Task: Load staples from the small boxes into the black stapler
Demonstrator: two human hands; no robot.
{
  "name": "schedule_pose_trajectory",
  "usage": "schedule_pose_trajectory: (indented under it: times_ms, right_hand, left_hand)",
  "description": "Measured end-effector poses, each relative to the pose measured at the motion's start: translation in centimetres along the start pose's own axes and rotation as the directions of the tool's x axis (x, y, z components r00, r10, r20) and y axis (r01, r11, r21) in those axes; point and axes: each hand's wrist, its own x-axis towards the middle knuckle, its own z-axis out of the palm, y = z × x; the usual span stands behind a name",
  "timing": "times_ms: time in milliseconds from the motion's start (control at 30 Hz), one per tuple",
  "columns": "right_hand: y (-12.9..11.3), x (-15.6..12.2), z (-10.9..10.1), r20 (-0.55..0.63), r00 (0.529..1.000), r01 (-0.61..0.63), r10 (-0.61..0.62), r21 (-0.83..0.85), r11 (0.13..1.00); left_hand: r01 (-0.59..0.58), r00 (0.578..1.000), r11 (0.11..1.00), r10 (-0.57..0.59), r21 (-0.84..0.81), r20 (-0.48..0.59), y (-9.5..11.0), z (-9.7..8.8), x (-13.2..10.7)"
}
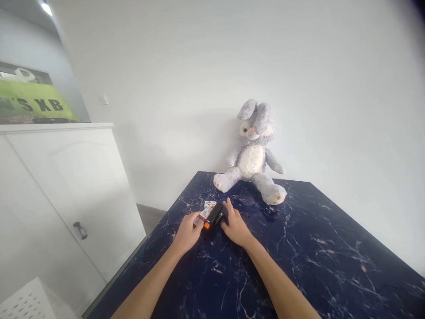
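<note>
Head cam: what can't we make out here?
Head view only.
Black device with orange end: too small to identify; right hand covers one side.
White-red packet: print too small, left hand overlaps it.
Either hand's grip: fingers too small to tell.
Green poster: cut by left edge.

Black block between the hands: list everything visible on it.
The black block is small, oblong and dark, with an orange end toward the left hand. It lies slanted on the dark blue marbled table, apart from the plush rabbit behind it. The left hand's fingers meet its orange end; the right hand lies open against its other side. A white-and-red card sits right beside it, perhaps partly under it. Too small to tell its material or make.
</note>
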Motion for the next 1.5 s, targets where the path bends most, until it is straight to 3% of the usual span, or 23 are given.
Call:
schedule_pose_trajectory:
  times_ms: [133,300,667,833,1000,1167,1500]
  right_hand:
    - [0.4,0.5,-0.1,0.059,0.998,0.003,-0.006,0.046,0.999]
    - [0.6,0.7,-0.5,0.049,0.999,-0.005,0.001,0.096,0.995]
    - [1.9,1.0,-0.2,-0.047,0.995,-0.074,0.086,0.222,0.972]
    - [1.3,0.8,-0.4,-0.108,0.99,-0.068,0.087,0.169,0.983]
    - [0.7,0.6,-0.8,-0.131,0.989,-0.055,0.065,0.079,0.995]
    - [0.9,0.6,-1.1,-0.141,0.986,-0.087,0.092,0.041,0.995]
    - [1.0,0.9,-0.6,-0.156,0.977,-0.154,0.149,-0.023,0.988]
  left_hand:
    - [0.038,0.996,0.997,-0.033,-0.066,0.082,-0.7,0.3,-0.1]
    - [0.036,0.985,0.982,-0.004,-0.183,0.173,-1.4,-0.1,0.2]
    - [0.098,0.973,0.994,-0.086,-0.048,0.216,-1.9,-0.9,0.5]
    - [-0.029,0.989,0.996,0.041,-0.08,0.144,-1.0,-1.0,-0.1]
    - [-0.151,0.979,0.987,0.158,-0.062,0.131,-0.5,-0.8,-0.3]
    - [-0.141,0.989,0.99,0.142,-0.011,0.038,-0.4,-0.5,-0.3]
    - [-0.162,0.986,0.985,0.164,0.058,-0.033,-0.6,-0.4,0.1]
